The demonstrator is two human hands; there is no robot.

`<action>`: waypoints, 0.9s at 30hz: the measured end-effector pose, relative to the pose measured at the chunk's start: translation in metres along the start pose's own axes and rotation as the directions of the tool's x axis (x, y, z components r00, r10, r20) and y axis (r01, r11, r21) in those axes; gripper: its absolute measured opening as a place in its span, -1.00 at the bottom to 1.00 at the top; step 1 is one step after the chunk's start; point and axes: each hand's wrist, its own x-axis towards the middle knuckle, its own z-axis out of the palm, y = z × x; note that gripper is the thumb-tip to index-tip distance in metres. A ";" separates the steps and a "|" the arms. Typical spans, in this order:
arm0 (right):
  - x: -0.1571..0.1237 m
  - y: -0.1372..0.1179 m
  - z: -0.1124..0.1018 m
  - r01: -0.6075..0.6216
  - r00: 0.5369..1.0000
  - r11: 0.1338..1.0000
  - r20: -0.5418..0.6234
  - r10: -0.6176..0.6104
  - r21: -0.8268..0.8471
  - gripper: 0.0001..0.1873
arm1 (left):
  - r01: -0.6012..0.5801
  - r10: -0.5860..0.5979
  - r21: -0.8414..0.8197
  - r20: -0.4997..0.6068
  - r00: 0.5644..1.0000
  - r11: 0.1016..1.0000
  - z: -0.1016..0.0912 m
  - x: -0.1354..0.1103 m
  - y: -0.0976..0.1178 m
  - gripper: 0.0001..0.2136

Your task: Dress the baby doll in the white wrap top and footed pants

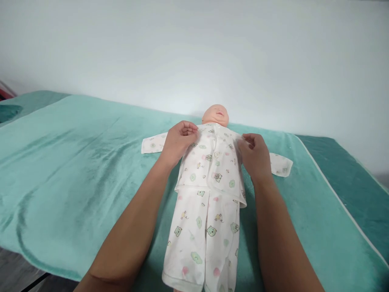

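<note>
Two bare hands, both the wearer's own, showed in the head view, one on each side of a single doll (216,114). The left hand (180,140) was half closed, its fingers curled in toward the thumb and the tips at the shoulder of a white printed shirt (209,162). The right hand (255,156) was bent in much the same way at the opposite shoulder, its fingertips against the cloth. Whether either had a fold of fabric pinched between finger and thumb could not be told.

One doll lay on its back on a teal blanket (75,194), its head toward the white wall (194,52) and its legs toward the wearer. It had on one shirt and one pair of trousers (188,239), both printed with small animals and with green and pink spots. Two sleeves spread outward, each passing partly behind a hand; the two cuffs (147,146) showed beyond them. The shirt's hem overlapped the top of the trousers, whose two legs lay straight, side by side. One darker green cover (340,174) lay at the right, past the blanket's pale edging, and a strip of grey floor (15,269) showed at the lower left.
</note>
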 end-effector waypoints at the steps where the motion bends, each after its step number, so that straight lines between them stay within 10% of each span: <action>1: 0.001 0.003 0.001 0.000 1.000 0.999 0.021 0.001 -0.034 -0.65 | 0.002 -0.002 0.013 0.000 1.000 1.000 0.000 0.001 -0.002 -0.87; 8: -0.011 -0.009 0.007 0.106 0.951 0.993 0.288 -0.115 0.048 -0.39 | -0.078 0.071 0.165 0.042 0.997 0.983 0.007 -0.002 -0.004 -0.87; 14: -0.018 -0.015 0.003 0.211 0.838 0.961 0.472 -0.272 0.178 -0.32 | -0.279 0.185 0.314 0.298 0.936 0.908 0.018 -0.009 -0.001 -0.70; 22: 0.003 -0.006 0.015 0.371 0.814 0.914 0.415 -0.406 0.166 -0.40 | -0.431 0.161 0.451 0.522 0.838 0.781 0.016 0.008 -0.005 -0.56; 27: 0.016 0.022 0.011 0.436 0.870 0.882 0.332 -0.364 -0.178 -0.41 | -0.463 0.174 0.487 0.527 0.832 0.741 0.015 0.015 -0.008 -0.55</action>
